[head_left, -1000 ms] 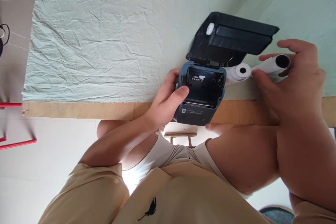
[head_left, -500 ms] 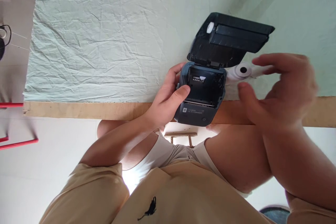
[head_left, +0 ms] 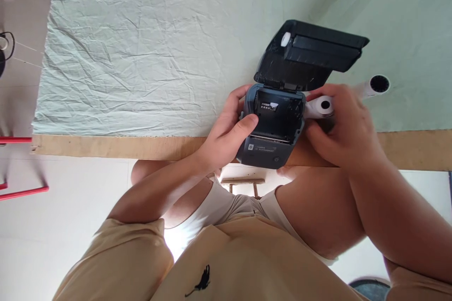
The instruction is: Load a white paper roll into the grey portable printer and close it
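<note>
A dark portable label printer [head_left: 277,113] lies in my left hand [head_left: 228,136], with my thumb on the near rim of its bay and my fingers behind its left side. Its lid [head_left: 310,54] is swung up, baring an empty black compartment with a small printed sticker. My right hand [head_left: 348,124] is at the printer's right side, thumb and fingers apart. Between them a white roll [head_left: 319,107] with a dark core hole shows, partly hidden by the printer. A second white roll [head_left: 379,84] lies beyond the knuckles, partly covered by the hand.
A wrinkled pale green cloth [head_left: 141,56] covers the table, whose bare wooden edge [head_left: 116,147] runs in front of my lap. Red metal legs [head_left: 24,194] stand on the floor at left. A wooden stool [head_left: 243,182] shows below the table edge.
My right hand has moved left, up to the printer's side and around the nearer roll. The second roll has come into view behind it. My left hand keeps its hold on the printer.
</note>
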`<state>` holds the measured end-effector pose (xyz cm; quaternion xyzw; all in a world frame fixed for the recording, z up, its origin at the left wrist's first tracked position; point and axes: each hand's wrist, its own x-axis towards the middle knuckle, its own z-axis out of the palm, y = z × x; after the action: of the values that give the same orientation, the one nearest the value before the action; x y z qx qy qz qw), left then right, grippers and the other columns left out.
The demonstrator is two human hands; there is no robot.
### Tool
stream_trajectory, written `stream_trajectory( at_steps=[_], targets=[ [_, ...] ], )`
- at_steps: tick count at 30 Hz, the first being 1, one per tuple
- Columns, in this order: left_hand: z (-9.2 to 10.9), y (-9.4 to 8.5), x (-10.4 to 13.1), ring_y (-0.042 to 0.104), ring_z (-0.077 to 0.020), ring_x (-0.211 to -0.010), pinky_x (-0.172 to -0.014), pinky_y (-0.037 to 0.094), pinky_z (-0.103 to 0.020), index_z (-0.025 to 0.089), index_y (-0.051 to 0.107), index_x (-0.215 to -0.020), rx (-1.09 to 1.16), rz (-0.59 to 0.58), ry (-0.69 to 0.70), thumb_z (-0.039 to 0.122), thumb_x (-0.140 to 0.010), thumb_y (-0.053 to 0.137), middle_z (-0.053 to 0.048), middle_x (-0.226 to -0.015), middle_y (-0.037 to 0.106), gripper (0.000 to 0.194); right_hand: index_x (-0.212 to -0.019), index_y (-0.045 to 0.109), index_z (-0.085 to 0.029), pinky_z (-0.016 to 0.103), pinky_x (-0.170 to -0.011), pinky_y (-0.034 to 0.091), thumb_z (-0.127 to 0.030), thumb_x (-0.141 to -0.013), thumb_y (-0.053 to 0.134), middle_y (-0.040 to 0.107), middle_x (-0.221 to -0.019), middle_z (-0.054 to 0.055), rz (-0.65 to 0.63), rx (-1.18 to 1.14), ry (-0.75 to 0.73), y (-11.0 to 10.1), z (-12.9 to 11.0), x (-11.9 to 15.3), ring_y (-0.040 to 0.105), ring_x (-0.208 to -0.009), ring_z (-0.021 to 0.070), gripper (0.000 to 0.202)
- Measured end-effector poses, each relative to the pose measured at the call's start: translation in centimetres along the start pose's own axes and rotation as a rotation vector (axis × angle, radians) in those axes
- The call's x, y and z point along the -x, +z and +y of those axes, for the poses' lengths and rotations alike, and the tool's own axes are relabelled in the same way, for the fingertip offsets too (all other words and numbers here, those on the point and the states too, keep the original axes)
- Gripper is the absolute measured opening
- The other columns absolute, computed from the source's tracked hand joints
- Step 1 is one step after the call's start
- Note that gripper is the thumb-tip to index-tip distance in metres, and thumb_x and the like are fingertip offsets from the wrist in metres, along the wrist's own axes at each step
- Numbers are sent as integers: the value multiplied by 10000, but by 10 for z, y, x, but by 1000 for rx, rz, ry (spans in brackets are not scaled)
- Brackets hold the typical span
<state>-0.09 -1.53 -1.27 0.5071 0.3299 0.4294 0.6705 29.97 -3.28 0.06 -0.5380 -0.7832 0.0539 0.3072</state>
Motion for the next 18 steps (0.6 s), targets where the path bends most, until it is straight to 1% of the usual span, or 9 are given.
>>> stream_trajectory(
  at_steps=[3, 4, 5, 7, 9, 11, 13, 15, 18],
  targets=[
    [1, 1, 0, 856, -345, -1466, -1213, 772, -540, 380, 601, -1674, 18, 3, -24, 803, -1133, 830, -72, -1621, 855, 724, -1463, 786, -347, 498, -916, 708, -278, -1042, 764, 823, -1238, 87, 67, 3, -12, 2, -1, 0, 823, -1092, 316, 428],
    [2, 2, 0, 856, -346, -1460, -1202, 773, -538, 382, 604, -1673, 16, 8, -32, 810, -1126, 837, -71, -1620, 855, 733, -1449, 802, -352, 490, -914, 709, -294, -1055, 794, 814, -1218, 79, 66, -17, -15, 1, 1, -1, 814, -1075, 309, 398],
    [2, 2, 0, 853, -349, -1466, -1204, 771, -539, 381, 608, -1671, 13, 12, -39, 818, -1116, 848, -72, -1619, 856, 747, -1462, 801, -358, 480, -909, 709, -298, -1054, 821, 814, -1215, 71, 54, -36, -9, -1, 3, -1, 804, -1048, 298, 413],
    [3, 2, 0, 842, -362, -1494, -1230, 762, -546, 375, 624, -1664, 5, 19, -52, 836, -1090, 874, -74, -1617, 859, 778, -1568, 741, -366, 460, -884, 702, -261, -1013, 840, 839, -1243, 59, -7, -61, 10, -5, 4, 0, 783, -974, 272, 574],
    [4, 2, 0, 837, -372, -1506, -1248, 759, -556, 368, 636, -1666, 3, 30, -63, 848, -1074, 888, -77, -1618, 862, 802, -1652, 673, -359, 457, -876, 702, -220, -980, 796, 864, -1290, 65, -60, -64, 12, -6, 2, 0, 787, -955, 266, 697],
    [5, 3, 0, 844, -370, -1485, -1234, 766, -555, 369, 637, -1671, 4, 44, -63, 854, -1069, 892, -73, -1606, 868, 814, -1632, 691, -345, 471, -891, 712, -227, -998, 749, 857, -1314, 89, -37, -51, -5, -4, -2, 0, 816, -1021, 288, 648],
    [6, 3, 0, 848, -367, -1477, -1223, 771, -555, 370, 634, -1673, 3, 43, -63, 847, -1077, 887, -72, -1598, 869, 804, -1544, 765, -337, 478, -896, 719, -274, -1054, 745, 826, -1301, 111, 42, -21, -22, 0, -5, 0, 827, -1096, 308, 495],
    [7, 4, 0, 846, -371, -1497, -1225, 771, -556, 368, 628, -1670, 8, 26, -63, 832, -1088, 882, -77, -1605, 865, 786, -1497, 794, -336, 459, -867, 720, -302, -1070, 784, 804, -1240, 101, 82, -11, -17, 0, -4, -1, 818, -1070, 298, 428],
    [7, 4, 0, 843, -376, -1515, -1219, 777, -554, 371, 625, -1670, 19, 6, -64, 826, -1090, 877, -81, -1618, 862, 779, -1575, 726, -338, 446, -841, 721, -246, -1001, 791, 823, -1196, 68, -11, -55, 7, -2, -1, -1, 800, -990, 278, 585]
  ],
)
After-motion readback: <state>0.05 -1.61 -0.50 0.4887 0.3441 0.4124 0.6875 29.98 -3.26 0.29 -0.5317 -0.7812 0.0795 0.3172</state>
